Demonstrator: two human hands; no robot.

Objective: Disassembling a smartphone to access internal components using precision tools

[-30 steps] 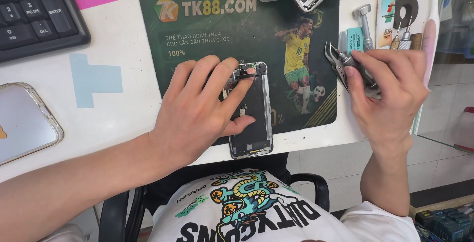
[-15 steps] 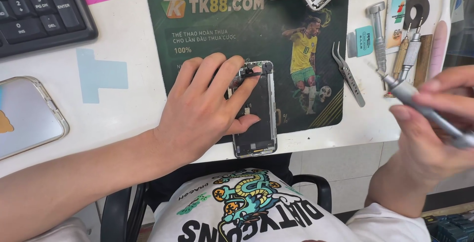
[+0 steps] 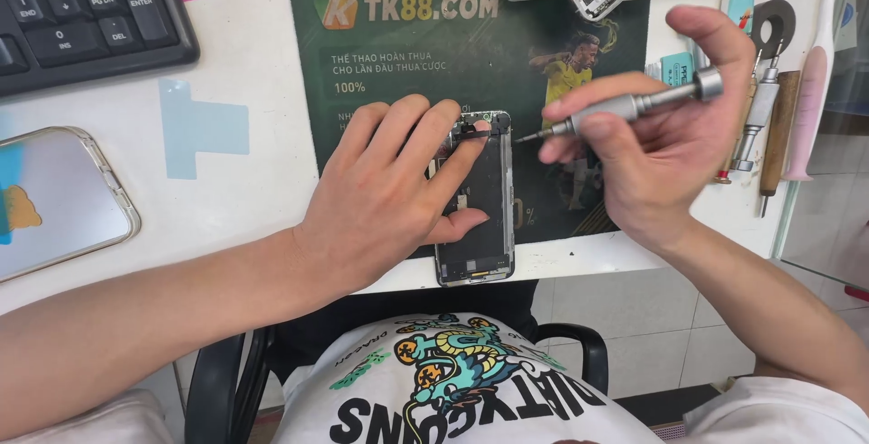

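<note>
View: single head camera, above the table [image 3: 253, 181]
Facing: steeply down, over the person's own lap
Nearness: close, forearms fill the lower frame
Shared: nothing, one view only

Your left hand [image 3: 385, 195] lies flat on opened phone [image 3: 480, 218], fingertips pressing its upper end, phone on green mat [image 3: 398, 55] at white counter [image 3: 244, 181] edge. Your right hand [image 3: 665, 150] grips metal screwdriver [image 3: 625, 107], tip just beside phone's top corner.
</note>
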